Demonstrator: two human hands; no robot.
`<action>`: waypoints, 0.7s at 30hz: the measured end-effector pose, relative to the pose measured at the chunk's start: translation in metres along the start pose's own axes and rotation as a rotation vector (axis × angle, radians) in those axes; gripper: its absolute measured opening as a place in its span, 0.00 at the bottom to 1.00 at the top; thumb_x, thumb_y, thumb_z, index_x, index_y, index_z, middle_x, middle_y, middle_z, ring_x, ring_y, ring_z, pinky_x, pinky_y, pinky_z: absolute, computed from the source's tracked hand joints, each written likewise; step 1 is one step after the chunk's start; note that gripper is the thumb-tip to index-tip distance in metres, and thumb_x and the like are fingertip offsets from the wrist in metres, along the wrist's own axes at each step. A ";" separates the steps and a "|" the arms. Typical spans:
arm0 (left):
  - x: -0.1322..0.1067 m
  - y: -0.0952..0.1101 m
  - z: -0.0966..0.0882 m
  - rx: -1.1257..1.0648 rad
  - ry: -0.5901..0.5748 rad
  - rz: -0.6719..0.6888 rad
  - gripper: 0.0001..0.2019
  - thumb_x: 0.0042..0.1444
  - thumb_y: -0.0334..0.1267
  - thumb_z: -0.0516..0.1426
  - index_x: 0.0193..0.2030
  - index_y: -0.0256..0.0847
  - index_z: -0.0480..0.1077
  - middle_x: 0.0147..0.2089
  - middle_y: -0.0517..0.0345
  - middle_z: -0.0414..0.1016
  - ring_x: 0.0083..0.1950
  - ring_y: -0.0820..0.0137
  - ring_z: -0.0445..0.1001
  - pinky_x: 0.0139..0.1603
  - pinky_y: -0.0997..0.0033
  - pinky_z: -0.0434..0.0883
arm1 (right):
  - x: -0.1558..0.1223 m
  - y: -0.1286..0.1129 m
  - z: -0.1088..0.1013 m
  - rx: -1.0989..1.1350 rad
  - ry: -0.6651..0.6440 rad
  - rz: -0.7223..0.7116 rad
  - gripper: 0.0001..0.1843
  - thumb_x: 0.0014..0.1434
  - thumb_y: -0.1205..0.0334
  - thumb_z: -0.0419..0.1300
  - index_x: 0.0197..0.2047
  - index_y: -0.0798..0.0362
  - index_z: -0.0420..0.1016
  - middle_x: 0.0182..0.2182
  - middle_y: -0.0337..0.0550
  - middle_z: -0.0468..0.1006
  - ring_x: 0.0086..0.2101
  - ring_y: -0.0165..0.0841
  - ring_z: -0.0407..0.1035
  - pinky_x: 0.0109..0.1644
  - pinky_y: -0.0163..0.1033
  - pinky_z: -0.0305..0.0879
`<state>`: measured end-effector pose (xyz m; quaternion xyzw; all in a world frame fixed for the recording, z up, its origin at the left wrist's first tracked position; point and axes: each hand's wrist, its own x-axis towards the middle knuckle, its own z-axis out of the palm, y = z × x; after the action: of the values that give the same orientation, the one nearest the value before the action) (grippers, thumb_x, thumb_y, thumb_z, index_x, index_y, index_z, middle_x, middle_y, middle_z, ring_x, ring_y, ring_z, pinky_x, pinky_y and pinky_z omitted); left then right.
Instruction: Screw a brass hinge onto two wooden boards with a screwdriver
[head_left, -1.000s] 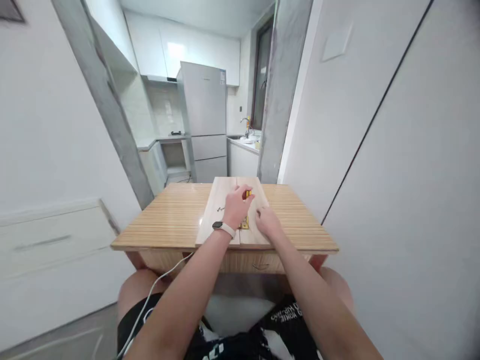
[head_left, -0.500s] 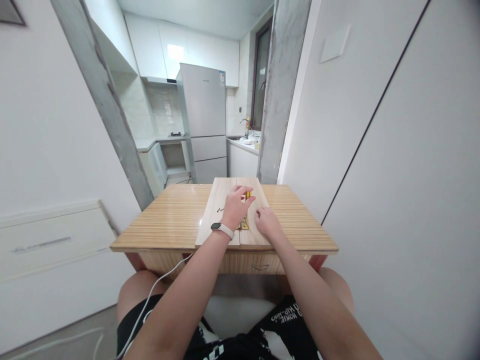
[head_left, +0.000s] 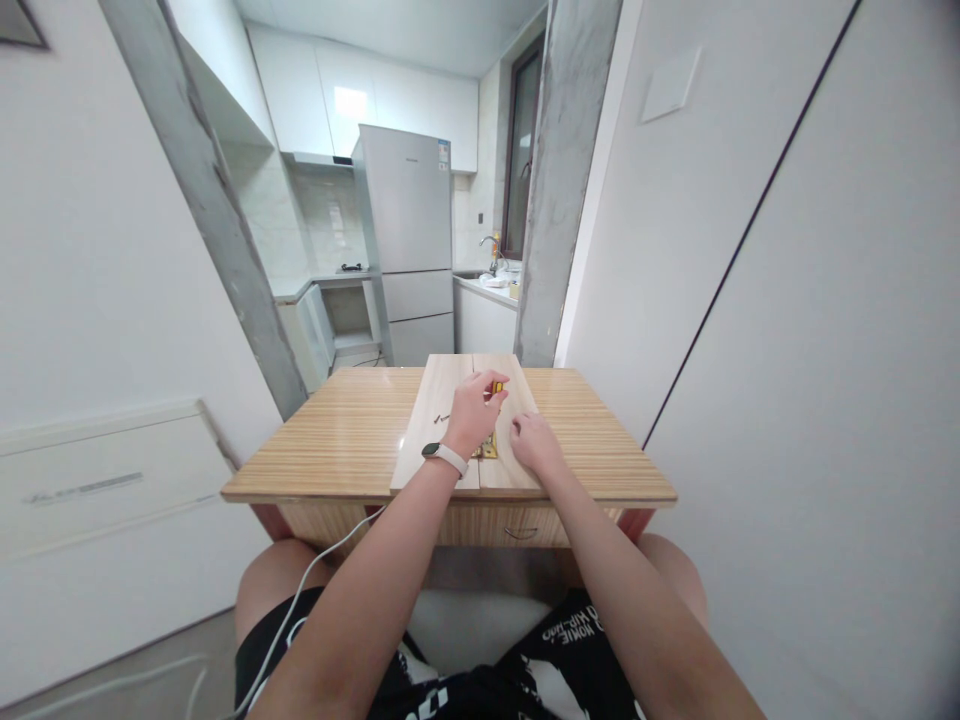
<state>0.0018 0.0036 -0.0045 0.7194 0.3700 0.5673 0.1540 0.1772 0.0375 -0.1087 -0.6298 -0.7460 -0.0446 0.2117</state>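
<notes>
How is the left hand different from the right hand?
The left hand has its thumb and fingers apart, with something yellow showing between; the right hand is curled. The left hand has a watch at its wrist; the right hand has none. Both are at the pale boards.

Left hand (head_left: 472, 412) around yellow piece (head_left: 498, 387), right hand (head_left: 535, 441) curled over pale boards (head_left: 422, 455), wooden table (head_left: 341, 440)

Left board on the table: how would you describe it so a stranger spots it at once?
On the striped table, two pale boards lie side by side with a narrow seam between them. The left board runs partly under the left hand. Unlike the right board, it has small dark bits lying left of that hand.
</notes>
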 end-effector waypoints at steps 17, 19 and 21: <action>-0.005 0.003 -0.002 0.098 0.079 0.000 0.09 0.63 0.33 0.67 0.49 0.44 0.78 0.45 0.57 0.74 0.37 0.72 0.77 0.46 0.66 0.80 | -0.001 -0.004 -0.006 0.004 -0.026 0.013 0.17 0.74 0.62 0.52 0.48 0.53 0.83 0.50 0.54 0.81 0.55 0.42 0.69 0.64 0.41 0.57; -0.005 0.004 -0.003 0.130 0.086 -0.006 0.09 0.63 0.33 0.67 0.49 0.44 0.78 0.43 0.57 0.74 0.37 0.71 0.77 0.46 0.66 0.79 | -0.001 -0.004 -0.006 0.002 -0.026 0.015 0.17 0.74 0.63 0.52 0.48 0.53 0.83 0.50 0.54 0.82 0.55 0.42 0.70 0.64 0.41 0.58; -0.003 0.004 -0.005 0.129 0.081 -0.004 0.09 0.63 0.32 0.66 0.49 0.44 0.78 0.43 0.57 0.75 0.38 0.70 0.77 0.46 0.65 0.78 | -0.001 -0.004 -0.006 0.000 -0.026 0.018 0.17 0.74 0.63 0.52 0.49 0.53 0.83 0.51 0.54 0.82 0.55 0.42 0.70 0.65 0.41 0.58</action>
<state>-0.0015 -0.0023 -0.0031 0.7037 0.4131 0.5705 0.0931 0.1750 0.0339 -0.1023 -0.6371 -0.7429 -0.0343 0.2025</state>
